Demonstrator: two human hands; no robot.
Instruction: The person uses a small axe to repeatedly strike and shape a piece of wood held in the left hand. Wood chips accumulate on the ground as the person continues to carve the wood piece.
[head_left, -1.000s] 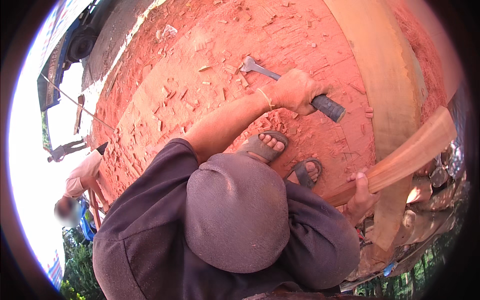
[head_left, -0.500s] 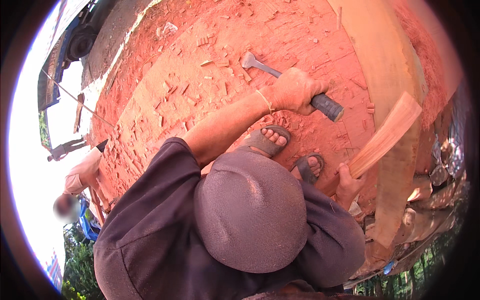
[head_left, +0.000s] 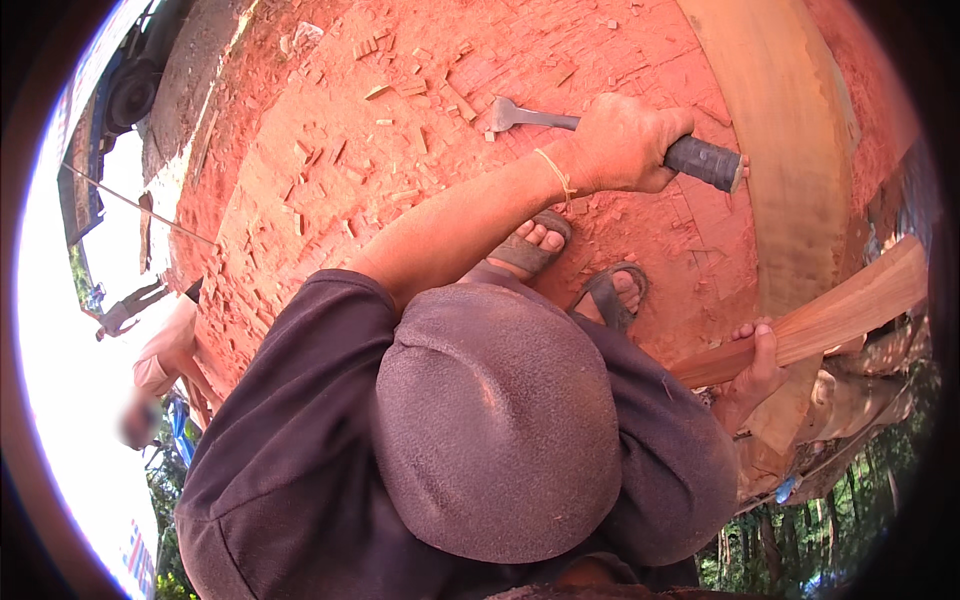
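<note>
My left hand [head_left: 625,140] is closed in a fist round a chisel-like tool with a black wrapped handle [head_left: 705,163]. Its flared metal blade [head_left: 508,114] points left, over the chip-strewn ground. At the right, my right hand [head_left: 757,375] grips a long, slightly curved piece of reddish wood [head_left: 850,308] near its middle. The wood's near end tucks in beside my dark sleeve. Tool and wood are apart. My cap [head_left: 500,420] covers the lower middle of the view.
A large pale wooden board [head_left: 795,170] curves down the right side. Wood chips [head_left: 400,195] litter the reddish ground round my sandalled feet [head_left: 615,295]. Another person [head_left: 170,365] bends over at the far left, near a vehicle wheel [head_left: 130,95]. Trees stand at the lower right.
My right hand has moved right and lower with the wood, which now lies flatter and reaches farther right. My left hand has shifted right and slightly up with the tool.
</note>
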